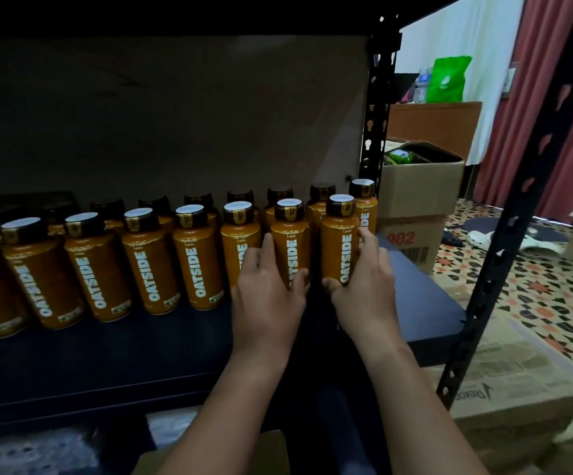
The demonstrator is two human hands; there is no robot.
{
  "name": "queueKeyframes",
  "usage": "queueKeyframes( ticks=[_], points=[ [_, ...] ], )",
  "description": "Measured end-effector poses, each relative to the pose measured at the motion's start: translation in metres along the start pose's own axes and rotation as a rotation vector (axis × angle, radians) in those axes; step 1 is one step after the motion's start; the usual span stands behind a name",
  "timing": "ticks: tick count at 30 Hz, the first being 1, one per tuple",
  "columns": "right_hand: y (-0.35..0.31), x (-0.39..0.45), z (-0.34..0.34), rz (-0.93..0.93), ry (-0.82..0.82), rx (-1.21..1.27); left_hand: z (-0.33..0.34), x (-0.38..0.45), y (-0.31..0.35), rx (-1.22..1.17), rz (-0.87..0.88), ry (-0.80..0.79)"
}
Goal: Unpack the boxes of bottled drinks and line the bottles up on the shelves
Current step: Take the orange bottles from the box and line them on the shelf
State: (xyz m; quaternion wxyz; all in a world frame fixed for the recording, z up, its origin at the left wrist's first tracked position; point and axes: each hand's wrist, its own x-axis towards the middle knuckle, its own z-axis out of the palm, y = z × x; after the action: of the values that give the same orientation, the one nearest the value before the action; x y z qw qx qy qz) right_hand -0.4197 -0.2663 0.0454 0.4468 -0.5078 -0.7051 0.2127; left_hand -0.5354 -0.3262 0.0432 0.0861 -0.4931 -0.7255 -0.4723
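Several orange OATSIDE bottles with dark caps stand in two rows on the dark shelf board (422,303). My left hand (267,289) grips the second bottle from the right in the front row (290,241), fingers round its left side and thumb at its lower front. My right hand (363,279) grips the rightmost front bottle (339,245), fingers round its right side and thumb at its base. Both bottles stand upright at the right end of the front row. Further front-row bottles (148,262) run off to the left.
A black metal shelf post (377,114) stands at the back right and another post (504,234) at the front right. Stacked cardboard boxes (418,200) sit beyond the shelf, a flattened box (504,389) lies on the patterned floor, and a cardboard edge (209,454) shows below my arms.
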Motion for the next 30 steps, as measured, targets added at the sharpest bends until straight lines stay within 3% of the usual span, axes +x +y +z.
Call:
queueKeyframes(
  ticks=[7, 30],
  points=[
    [-0.0030, -0.0002, 0.0076, -0.006, -0.011, 0.030, 0.0072, -0.0002, -0.0046, -0.075, -0.025, 0.025],
    [-0.0061, -0.0048, 0.0111, -0.053, -0.016, -0.044, 0.0029, -0.0035, -0.0012, -0.010, -0.007, 0.033]
  ],
)
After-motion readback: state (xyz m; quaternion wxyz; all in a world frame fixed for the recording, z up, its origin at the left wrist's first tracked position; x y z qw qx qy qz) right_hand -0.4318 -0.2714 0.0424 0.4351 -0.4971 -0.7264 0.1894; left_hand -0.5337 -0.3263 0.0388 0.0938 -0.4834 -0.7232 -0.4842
